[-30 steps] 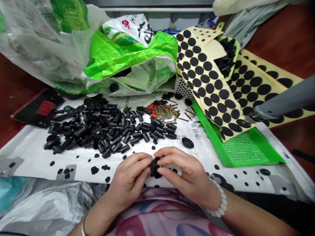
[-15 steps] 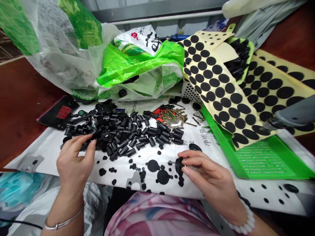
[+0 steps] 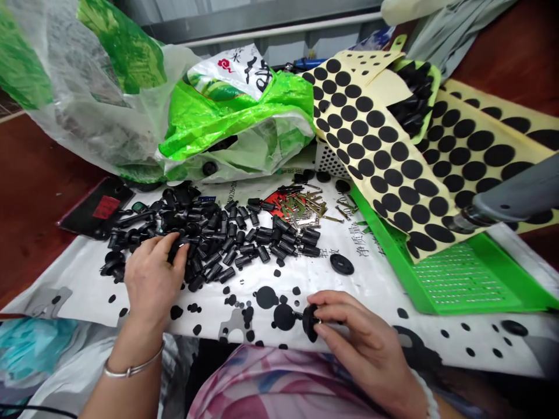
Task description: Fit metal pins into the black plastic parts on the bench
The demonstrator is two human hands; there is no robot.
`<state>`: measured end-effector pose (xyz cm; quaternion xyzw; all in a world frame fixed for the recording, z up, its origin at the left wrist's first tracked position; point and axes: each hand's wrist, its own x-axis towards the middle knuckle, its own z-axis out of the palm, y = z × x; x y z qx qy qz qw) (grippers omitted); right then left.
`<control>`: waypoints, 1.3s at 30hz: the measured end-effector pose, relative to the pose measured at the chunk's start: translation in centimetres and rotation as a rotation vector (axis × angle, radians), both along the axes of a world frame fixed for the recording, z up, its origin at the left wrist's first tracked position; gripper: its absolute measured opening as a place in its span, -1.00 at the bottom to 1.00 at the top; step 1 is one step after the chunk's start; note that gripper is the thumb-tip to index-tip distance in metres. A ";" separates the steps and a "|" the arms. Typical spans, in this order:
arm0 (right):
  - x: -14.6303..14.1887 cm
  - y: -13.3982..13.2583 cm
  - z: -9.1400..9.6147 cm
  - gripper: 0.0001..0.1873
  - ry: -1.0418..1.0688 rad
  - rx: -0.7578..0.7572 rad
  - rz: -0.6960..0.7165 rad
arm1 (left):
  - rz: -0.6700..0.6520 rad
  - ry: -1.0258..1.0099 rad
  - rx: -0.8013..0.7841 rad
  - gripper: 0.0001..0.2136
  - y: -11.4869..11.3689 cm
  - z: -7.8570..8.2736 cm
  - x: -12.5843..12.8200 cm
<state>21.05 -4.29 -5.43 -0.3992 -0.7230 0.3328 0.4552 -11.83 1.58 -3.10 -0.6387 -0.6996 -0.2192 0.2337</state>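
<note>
My right hand [image 3: 360,343] pinches a round black plastic disc [image 3: 310,322] between thumb and fingers, above the near edge of the table. The disc is held on edge, and a bit of metal shows at its centre. At the left, my left hand [image 3: 152,285] reaches into a heap of black plastic parts [image 3: 236,238], mostly short ribbed cylinders. Its thumb and forefinger close around a dark part with a shiny spot; its shape is mostly hidden. A flat black disc [image 3: 342,264] lies alone on the white sheet [image 3: 305,276], beyond my right hand.
Small brass and silver metal strips [image 3: 305,208] lie behind the heap. A green tray [image 3: 471,285] stands at the right, partly under a sheet of black round stickers [image 3: 371,145]. A grey tool [image 3: 515,195] juts in there. Green-white plastic bags [image 3: 236,125] fill the back.
My left hand has moved right, its thumb and forefinger now around a part in the heap. My right hand, still holding the disc, has come slightly nearer to me. The view has shifted a little.
</note>
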 end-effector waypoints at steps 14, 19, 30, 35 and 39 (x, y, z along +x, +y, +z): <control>0.0 0.2 0.8 -0.82 0.137 0.013 0.004 | -0.036 -0.024 -0.037 -0.66 0.3 1.8 2.8; 0.0 0.1 0.5 -0.80 0.159 0.053 0.025 | -0.230 -0.006 -0.040 -0.71 1.4 2.1 6.5; 0.5 -0.1 -0.4 -0.77 0.179 0.036 0.063 | -0.365 -0.079 -0.182 -0.75 2.9 2.6 8.2; 0.4 0.0 -0.1 -0.78 0.209 0.041 0.046 | -0.690 0.026 -0.315 -0.78 2.6 1.9 11.6; 0.4 0.0 0.1 -0.80 0.233 0.050 0.030 | -0.714 0.167 -0.423 -0.79 2.7 1.4 13.0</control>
